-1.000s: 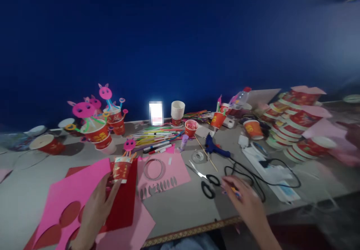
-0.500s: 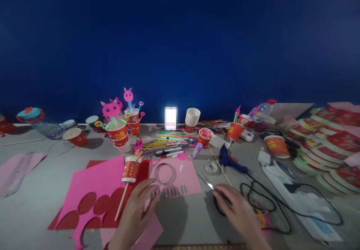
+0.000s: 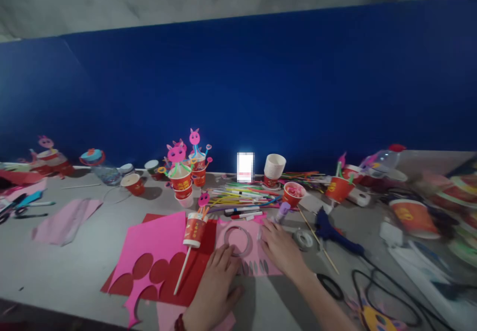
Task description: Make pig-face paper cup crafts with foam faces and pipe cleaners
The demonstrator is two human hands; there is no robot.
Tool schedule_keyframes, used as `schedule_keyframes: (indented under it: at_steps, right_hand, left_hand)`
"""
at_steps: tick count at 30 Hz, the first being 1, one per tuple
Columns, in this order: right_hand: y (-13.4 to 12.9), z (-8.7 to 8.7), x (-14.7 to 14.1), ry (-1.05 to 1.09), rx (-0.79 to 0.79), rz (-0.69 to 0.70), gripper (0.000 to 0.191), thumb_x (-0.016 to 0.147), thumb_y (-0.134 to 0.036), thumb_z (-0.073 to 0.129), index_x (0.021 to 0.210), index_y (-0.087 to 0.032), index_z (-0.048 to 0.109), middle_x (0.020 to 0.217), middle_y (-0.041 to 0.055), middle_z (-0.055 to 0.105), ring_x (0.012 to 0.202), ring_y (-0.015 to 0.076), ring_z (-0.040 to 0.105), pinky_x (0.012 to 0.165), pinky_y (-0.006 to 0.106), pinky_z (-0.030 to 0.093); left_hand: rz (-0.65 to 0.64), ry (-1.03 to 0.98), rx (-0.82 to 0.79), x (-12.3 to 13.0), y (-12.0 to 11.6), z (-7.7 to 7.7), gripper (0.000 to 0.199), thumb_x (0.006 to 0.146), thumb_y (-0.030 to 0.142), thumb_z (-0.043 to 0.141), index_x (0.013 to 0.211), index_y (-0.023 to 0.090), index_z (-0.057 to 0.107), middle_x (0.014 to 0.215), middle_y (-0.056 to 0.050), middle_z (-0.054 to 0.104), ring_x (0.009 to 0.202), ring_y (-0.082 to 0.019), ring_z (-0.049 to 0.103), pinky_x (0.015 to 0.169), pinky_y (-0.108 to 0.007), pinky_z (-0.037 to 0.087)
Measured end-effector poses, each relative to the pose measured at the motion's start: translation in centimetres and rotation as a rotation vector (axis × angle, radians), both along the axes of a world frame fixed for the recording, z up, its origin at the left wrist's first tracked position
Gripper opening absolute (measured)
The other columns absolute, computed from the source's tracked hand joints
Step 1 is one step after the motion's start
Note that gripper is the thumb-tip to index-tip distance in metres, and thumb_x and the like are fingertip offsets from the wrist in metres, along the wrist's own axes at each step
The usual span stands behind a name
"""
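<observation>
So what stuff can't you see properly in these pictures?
Head view:
Scissors: blades hidden behind the right forearm.
Pink sheet: one corner covered by the left hand.
Yellow cutout: cut off by the bottom edge.
Stacked paper cups: blurred, cut off by the right edge.
Bright screen: pixel blocks hide what it shows.

Grey table, pale pink sheet, red sheet, blue glue gun

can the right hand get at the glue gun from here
Probably yes: the glue gun lies to the right of the right hand, and the tape and stick between them lie low, so it could likely pass over both.
</observation>
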State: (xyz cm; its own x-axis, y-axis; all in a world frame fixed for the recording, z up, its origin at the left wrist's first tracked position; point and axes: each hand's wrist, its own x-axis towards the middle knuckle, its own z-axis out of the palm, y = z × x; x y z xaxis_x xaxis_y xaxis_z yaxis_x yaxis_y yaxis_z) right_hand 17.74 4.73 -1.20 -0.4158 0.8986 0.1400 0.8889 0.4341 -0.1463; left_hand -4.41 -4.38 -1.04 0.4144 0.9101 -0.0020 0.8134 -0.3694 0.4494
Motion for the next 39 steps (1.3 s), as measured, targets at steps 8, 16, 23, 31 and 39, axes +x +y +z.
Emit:
schedule_keyframes:
  at_steps: [8, 16, 23, 31, 39]
  right_hand:
    - [-0.3, -0.4, 1.5, -0.007, 0.002, 0.073, 0.042, 0.089, -0.014, 0.052, 0.13, -0.011, 0.062, 0.141, 0.0187, 0.059, 0.125, 0.0333, 0.06, 0.103, 0.049, 0.052]
    - [-1.5, -0.1, 2.8, 0.152, 0.003, 0.053, 0.043, 0.094, -0.021, 0.045, 0.133, -0.013, 0.061, 0.141, 0.0169, 0.06, 0.127, 0.0289, 0.059, 0.105, 0.046, 0.052]
    - [-1.4, -0.8, 2.5, 0.141, -0.021, 0.048, 0.047, 0.088, -0.022, 0.054, 0.135, -0.015, 0.06, 0.142, 0.0163, 0.059, 0.128, 0.031, 0.058, 0.106, 0.049, 0.05]
    - [-3.2, 0.0, 2.1, 0.156, 0.059, 0.055, 0.045, 0.089, -0.019, 0.051, 0.133, -0.015, 0.06, 0.137, 0.0151, 0.063, 0.125, 0.0296, 0.059, 0.104, 0.047, 0.052]
    - [-1.1, -1.9, 0.8, 0.064, 0.016, 0.015, 0.044, 0.086, -0.018, 0.057, 0.13, -0.013, 0.061, 0.141, 0.0191, 0.059, 0.129, 0.0336, 0.056, 0.105, 0.05, 0.05]
  left_hand:
    - [0.006, 0.022, -0.023, 0.0, 0.2, -0.7, 0.061, 0.074, 0.01, 0.064, 0.133, 0.023, 0.055, 0.158, -0.009, 0.042, 0.147, -0.032, 0.032, 0.12, -0.056, 0.031]
    - [-0.031, -0.002, 0.04, -0.3, 0.5, -2.0, 0.062, 0.072, 0.004, 0.061, 0.131, 0.022, 0.055, 0.156, -0.011, 0.045, 0.146, -0.033, 0.035, 0.117, -0.058, 0.035]
    - [-0.049, 0.003, 0.071, -0.6, 0.8, -2.3, 0.064, 0.068, 0.004, 0.066, 0.129, 0.024, 0.056, 0.155, -0.01, 0.046, 0.144, -0.034, 0.038, 0.116, -0.056, 0.037]
    - [-0.032, 0.023, 0.1, -0.5, 0.8, -3.3, 0.068, 0.068, 0.004, 0.064, 0.132, 0.026, 0.055, 0.155, -0.008, 0.046, 0.144, -0.034, 0.037, 0.116, -0.056, 0.036]
    - [-0.01, 0.01, 0.048, 0.0, 0.4, -1.2, 0.063, 0.072, 0.007, 0.065, 0.131, 0.025, 0.054, 0.156, -0.007, 0.045, 0.145, -0.032, 0.036, 0.118, -0.054, 0.034]
